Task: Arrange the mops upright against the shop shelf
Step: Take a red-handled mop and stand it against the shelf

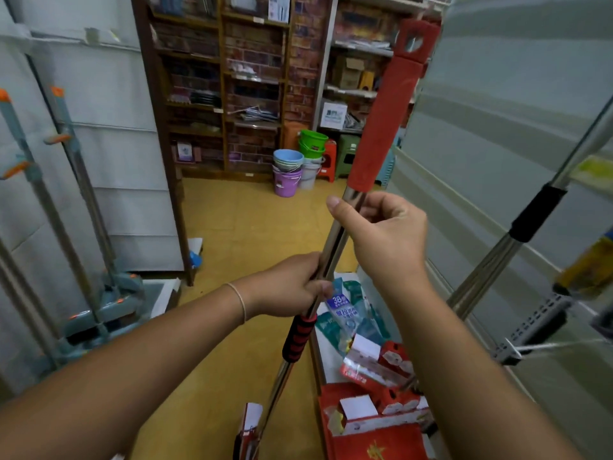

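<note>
From the head camera, both hands are gripping one mop (335, 234) by its shiny metal pole, which is slanting from lower left up to upper right across the middle of the aisle. The left hand (285, 287) is wrapping its fingers (315, 287) closed around the pole just above the red-and-black foam grip (298, 336). The right hand (381, 234) is closing on the pole higher up, just below the red cloth head (381, 117). Two grey mops with orange clips (66, 194) are standing upright against the covered shelf (109, 144) on the left. Another metal pole (530, 220) is leaning on the right. Stacked buckets (288, 171) are sitting on the yellow floor (238, 234) beyond.
</note>
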Demonstrator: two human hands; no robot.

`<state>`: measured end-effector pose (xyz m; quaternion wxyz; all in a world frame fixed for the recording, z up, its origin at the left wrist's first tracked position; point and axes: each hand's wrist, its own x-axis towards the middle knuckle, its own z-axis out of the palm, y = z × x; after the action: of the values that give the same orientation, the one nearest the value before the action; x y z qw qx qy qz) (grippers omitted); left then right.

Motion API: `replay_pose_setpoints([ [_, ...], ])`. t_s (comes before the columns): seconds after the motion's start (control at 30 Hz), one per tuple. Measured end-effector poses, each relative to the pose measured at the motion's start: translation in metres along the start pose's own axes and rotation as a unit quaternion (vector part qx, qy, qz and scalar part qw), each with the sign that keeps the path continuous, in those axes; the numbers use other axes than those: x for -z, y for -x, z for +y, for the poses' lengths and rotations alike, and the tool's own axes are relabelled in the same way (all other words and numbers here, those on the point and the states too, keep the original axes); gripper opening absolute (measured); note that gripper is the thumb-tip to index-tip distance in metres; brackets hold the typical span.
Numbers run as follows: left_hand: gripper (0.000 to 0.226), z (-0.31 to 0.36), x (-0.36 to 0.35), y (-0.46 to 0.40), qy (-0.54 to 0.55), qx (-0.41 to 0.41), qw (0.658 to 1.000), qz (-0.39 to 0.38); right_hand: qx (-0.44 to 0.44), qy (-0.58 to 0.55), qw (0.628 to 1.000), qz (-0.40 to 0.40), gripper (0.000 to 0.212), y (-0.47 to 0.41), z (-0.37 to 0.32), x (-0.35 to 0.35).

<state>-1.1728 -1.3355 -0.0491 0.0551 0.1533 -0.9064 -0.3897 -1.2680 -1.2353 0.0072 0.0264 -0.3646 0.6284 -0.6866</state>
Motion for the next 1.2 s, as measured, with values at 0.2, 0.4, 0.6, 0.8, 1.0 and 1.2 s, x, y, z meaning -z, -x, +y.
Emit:
replay_pose_setpoints([
  [0.2, 0.013, -0.006, 0.027, -0.078, -0.004, -0.035, 0.999, -0.005, 0.040, 0.030, 0.999, 0.003, 0.028, -0.075, 0.022, 0.001],
  [0.4, 0.014, -0.017, 0.034, -0.148, 0.018, -0.081, 0.997, -0.010, 0.043, 0.060, 0.996, 0.048, 0.026, -0.126, 0.048, 0.003],
  [0.6, 0.003, -0.021, 0.050, -0.217, 0.026, -0.148, 0.986, -0.068, 0.042, 0.118, 0.982, 0.140, 0.024, -0.167, 0.063, 0.001],
  [0.8, 0.017, -0.017, 0.061, -0.283, 0.085, -0.203, 0.963, -0.159, 0.041, 0.189, 0.952, 0.237, 0.019, -0.202, 0.063, -0.001],
  [1.0, 0.008, -0.002, 0.068, -0.330, 0.056, -0.280, 0.940, -0.187, 0.028, 0.269, 0.914, 0.303, 0.019, -0.223, 0.055, 0.006],
  [1.2, 0.011, 0.026, 0.069, -0.361, 0.027, -0.317, 0.924, -0.214, 0.018, 0.277, 0.903, 0.327, 0.019, -0.243, 0.049, 0.026],
])
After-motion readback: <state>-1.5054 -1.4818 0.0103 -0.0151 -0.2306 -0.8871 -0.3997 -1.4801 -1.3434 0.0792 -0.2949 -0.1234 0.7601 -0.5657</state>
